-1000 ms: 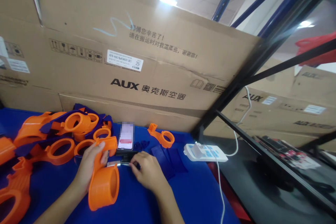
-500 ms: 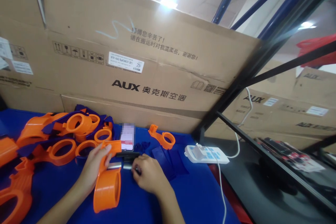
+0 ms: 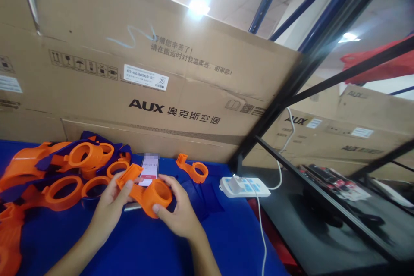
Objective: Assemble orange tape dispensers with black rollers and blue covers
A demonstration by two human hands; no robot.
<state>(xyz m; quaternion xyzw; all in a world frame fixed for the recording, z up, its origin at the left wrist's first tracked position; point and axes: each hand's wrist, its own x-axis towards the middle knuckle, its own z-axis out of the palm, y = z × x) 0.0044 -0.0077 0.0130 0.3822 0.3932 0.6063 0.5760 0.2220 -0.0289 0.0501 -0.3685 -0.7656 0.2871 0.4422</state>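
Both my hands hold one orange plastic tape dispenser (image 3: pixel 147 200) above the blue table. My left hand (image 3: pixel 113 196) grips its slotted end. My right hand (image 3: pixel 177 207) clasps the round ring, with the thumb on the front rim and fingers behind. Below the dispenser, a silver strip-like piece (image 3: pixel 132 207) shows partly; the rest is hidden. A phone (image 3: pixel 149 170) with a lit screen lies just behind my hands. Another orange tape dispenser (image 3: pixel 194 170) rests to the right of the phone.
A heap of orange dispensers (image 3: pixel 63 192) and dark blue pieces covers the table's left side. A white power strip (image 3: pixel 245 186) with a plug and cable lies at the right edge. Large cardboard boxes (image 3: pixel 181 90) stand behind. A black rack post (image 3: pixel 268 112) slants up on the right.
My right hand has left the dark and silver items at the table and taken hold of the dispenser's ring. The dispenser has turned, its ring swinging up and right. The view has shifted slightly right.
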